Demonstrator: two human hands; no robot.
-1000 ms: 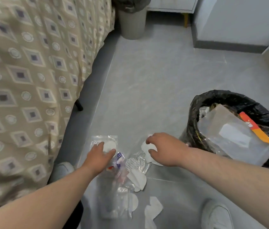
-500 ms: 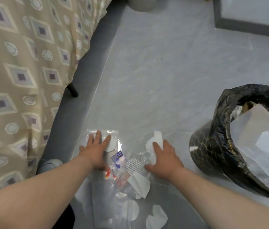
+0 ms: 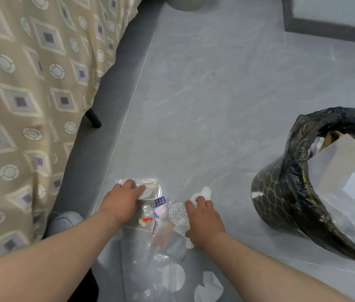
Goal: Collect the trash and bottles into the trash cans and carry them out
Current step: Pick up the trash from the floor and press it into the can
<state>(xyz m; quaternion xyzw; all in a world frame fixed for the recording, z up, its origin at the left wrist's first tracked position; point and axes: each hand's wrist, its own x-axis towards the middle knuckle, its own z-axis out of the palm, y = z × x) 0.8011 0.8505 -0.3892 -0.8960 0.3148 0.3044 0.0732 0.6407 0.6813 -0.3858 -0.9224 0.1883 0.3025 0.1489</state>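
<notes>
The fingers of the right hand are curled round a crumpled white paper. The fingers of the left hand lie bent on a clear bag; I cannot tell if they pinch it. More trash lies on the floor between the hands. The trash can stands off to the right, near but apart. The right hand is nearer, so I think it goes first.

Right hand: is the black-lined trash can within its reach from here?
Probably yes: the trash can stands just right of the right hand, only bare floor between, though its fingers grip crumpled paper.
</notes>
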